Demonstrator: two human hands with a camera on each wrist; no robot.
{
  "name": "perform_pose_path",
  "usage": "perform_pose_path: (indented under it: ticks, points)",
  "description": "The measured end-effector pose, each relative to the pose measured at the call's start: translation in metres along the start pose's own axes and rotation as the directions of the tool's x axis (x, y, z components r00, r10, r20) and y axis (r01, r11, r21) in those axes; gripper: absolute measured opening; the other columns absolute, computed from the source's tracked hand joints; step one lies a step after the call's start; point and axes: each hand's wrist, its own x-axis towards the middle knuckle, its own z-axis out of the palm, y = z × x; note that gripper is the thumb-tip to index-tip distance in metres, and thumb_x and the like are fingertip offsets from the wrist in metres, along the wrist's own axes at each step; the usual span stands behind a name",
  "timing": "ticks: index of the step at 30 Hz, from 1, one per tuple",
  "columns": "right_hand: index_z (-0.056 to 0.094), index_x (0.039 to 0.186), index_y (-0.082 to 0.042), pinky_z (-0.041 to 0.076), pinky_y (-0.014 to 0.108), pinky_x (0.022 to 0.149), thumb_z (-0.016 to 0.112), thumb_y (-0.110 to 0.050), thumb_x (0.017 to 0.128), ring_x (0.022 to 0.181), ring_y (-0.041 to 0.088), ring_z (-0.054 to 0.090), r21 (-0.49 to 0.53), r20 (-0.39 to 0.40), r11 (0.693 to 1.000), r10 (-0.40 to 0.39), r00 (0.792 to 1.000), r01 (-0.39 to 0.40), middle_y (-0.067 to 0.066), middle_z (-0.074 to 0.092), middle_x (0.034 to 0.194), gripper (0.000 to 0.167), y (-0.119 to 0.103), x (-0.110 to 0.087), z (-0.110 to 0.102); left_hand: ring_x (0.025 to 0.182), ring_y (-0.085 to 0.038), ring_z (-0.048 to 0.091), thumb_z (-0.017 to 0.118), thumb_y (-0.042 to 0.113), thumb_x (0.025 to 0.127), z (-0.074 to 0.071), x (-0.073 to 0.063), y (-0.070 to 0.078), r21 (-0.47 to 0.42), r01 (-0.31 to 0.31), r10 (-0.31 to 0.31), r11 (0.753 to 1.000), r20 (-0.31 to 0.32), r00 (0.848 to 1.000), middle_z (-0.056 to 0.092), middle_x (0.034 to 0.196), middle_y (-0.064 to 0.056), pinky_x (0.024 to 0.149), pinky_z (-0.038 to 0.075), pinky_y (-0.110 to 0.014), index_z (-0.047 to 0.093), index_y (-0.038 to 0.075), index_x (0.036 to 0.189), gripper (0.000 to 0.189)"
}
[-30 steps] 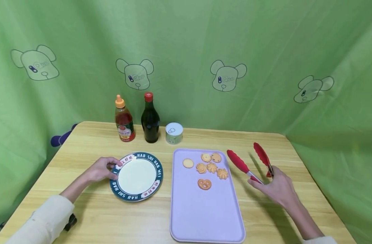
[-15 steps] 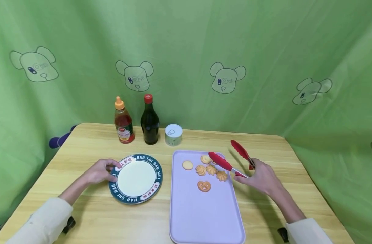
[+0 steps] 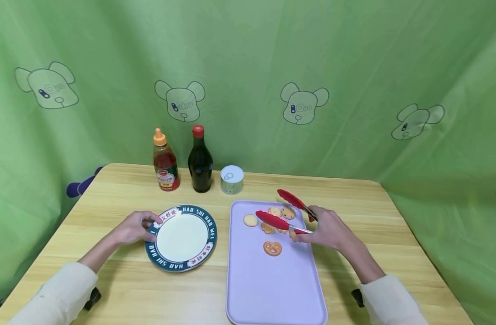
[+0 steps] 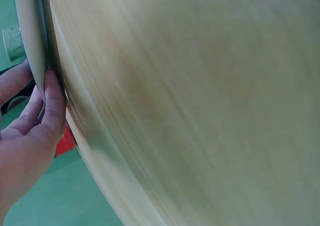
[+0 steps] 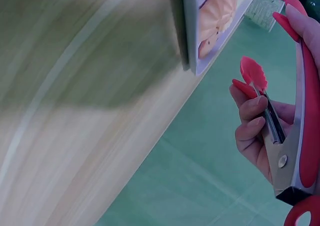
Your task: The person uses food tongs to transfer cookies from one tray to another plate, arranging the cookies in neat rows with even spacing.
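Observation:
My left hand (image 3: 134, 229) pinches the left rim of a round plate (image 3: 152, 253), white inside with a dark green lettered border; the left wrist view shows thumb and fingers on either side of its edge. In my right hand (image 3: 328, 229) is a pair of red-tipped metal tongs (image 3: 273, 220), their jaws spread apart. They hang over the upper part of a lilac tray (image 3: 268, 289). Several cookies lie there, some partly covered by the tongs. A pretzel-shaped cookie (image 3: 272, 248) and a plain round cookie (image 3: 250, 220) show fully.
Behind the plate stand a red sauce bottle (image 3: 166, 167) with an orange cap, a dark bottle (image 3: 200, 164) with a red cap, and a small can (image 3: 232, 179). A green curtain (image 3: 248, 54) hangs behind the wooden table (image 3: 122, 194).
My right hand has carried the spread tongs leftward, from the right of the tray to over the cookies. The left hand stays at the plate's rim.

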Motion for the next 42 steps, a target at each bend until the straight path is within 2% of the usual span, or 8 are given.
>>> perform_pose_path:
  ticks: [4,7,13,20,25,33,38,42]
  points:
    - [0.056,0.118,0.003,0.044,0.029,0.061,0.084,-0.048,0.062,0.077,0.021,0.051,0.018,0.025,0.999,-0.032,0.999,0.032,0.013,0.062,0.092,0.081,-0.006,0.004,0.005,0.102,-0.030,0.054,0.078,0.003,0.069,0.000,-0.001,0.001,0.002,-0.010,0.010,1.000,0.002,1.000,0.057,0.119,-0.022,0.086,0.051,-0.041,0.061,0.000,0.114,0.048]
    - [0.054,0.124,0.003,0.041,0.028,0.061,0.084,-0.046,0.062,0.077,0.019,0.050,0.009,0.050,0.999,-0.045,0.998,0.044,0.012,0.062,0.095,0.084,-0.011,0.007,0.009,0.102,-0.031,0.054,0.078,0.002,0.068,0.000,-0.002,0.002,-0.002,-0.014,0.014,1.000,0.002,1.000,0.057,0.119,-0.023,0.085,0.052,-0.040,0.061,-0.001,0.114,0.049]
    - [0.051,0.130,0.004,0.050,0.036,0.073,0.083,-0.047,0.062,0.085,0.020,0.053,-0.051,0.099,0.997,-0.045,0.994,0.050,0.018,0.063,0.111,0.091,-0.022,0.013,0.013,0.100,-0.029,0.055,0.078,0.002,0.068,0.000,-0.002,0.003,-0.006,-0.022,0.022,1.000,0.000,1.000,0.058,0.117,-0.022,0.083,0.053,-0.038,0.061,-0.001,0.113,0.048]
    - [0.054,0.126,0.003,0.046,0.032,0.068,0.085,-0.042,0.063,0.077,0.017,0.052,-0.065,0.138,0.995,-0.063,0.988,0.073,0.011,0.065,0.100,0.083,-0.036,0.020,0.012,0.099,-0.028,0.055,0.078,0.002,0.068,0.000,-0.001,0.002,0.009,-0.025,0.026,1.000,-0.009,1.000,0.058,0.115,-0.021,0.083,0.052,-0.038,0.061,-0.001,0.112,0.048]
    - [0.056,0.125,0.002,0.049,0.034,0.071,0.085,-0.040,0.063,0.081,0.017,0.053,-0.080,0.159,0.994,-0.059,0.986,0.072,0.011,0.065,0.103,0.080,-0.041,0.021,0.015,0.099,-0.028,0.055,0.078,0.003,0.068,0.000,-0.002,0.003,0.005,-0.017,0.017,1.000,-0.003,1.000,0.058,0.116,-0.021,0.083,0.052,-0.038,0.061,-0.001,0.114,0.049]
    - [0.060,0.119,-0.001,0.043,0.029,0.063,0.085,-0.037,0.064,0.077,0.017,0.050,-0.074,0.160,0.994,-0.067,0.985,0.080,0.009,0.065,0.098,0.070,-0.041,0.020,0.016,0.097,-0.027,0.055,0.077,0.000,0.067,0.000,-0.002,0.002,-0.011,-0.019,0.019,1.000,-0.006,1.000,0.059,0.112,-0.020,0.079,0.053,-0.034,0.061,-0.002,0.112,0.048]
    - [0.061,0.119,-0.002,0.047,0.030,0.067,0.084,-0.033,0.066,0.079,0.017,0.052,-0.065,0.143,0.996,-0.057,0.988,0.067,0.011,0.066,0.104,0.066,-0.041,0.017,0.018,0.097,-0.027,0.054,0.077,0.000,0.068,0.000,-0.002,0.003,-0.011,-0.014,0.014,1.000,-0.004,1.000,0.058,0.113,-0.020,0.079,0.052,-0.034,0.061,-0.001,0.112,0.048]
    - [0.061,0.118,-0.002,0.043,0.027,0.060,0.084,-0.033,0.066,0.073,0.016,0.050,-0.055,0.129,0.996,-0.056,0.990,0.064,0.007,0.064,0.090,0.065,-0.042,0.016,0.017,0.097,-0.027,0.054,0.077,0.001,0.068,0.000,-0.002,0.003,-0.008,-0.010,0.010,1.000,-0.001,1.000,0.058,0.114,-0.020,0.079,0.052,-0.034,0.061,-0.001,0.113,0.048]
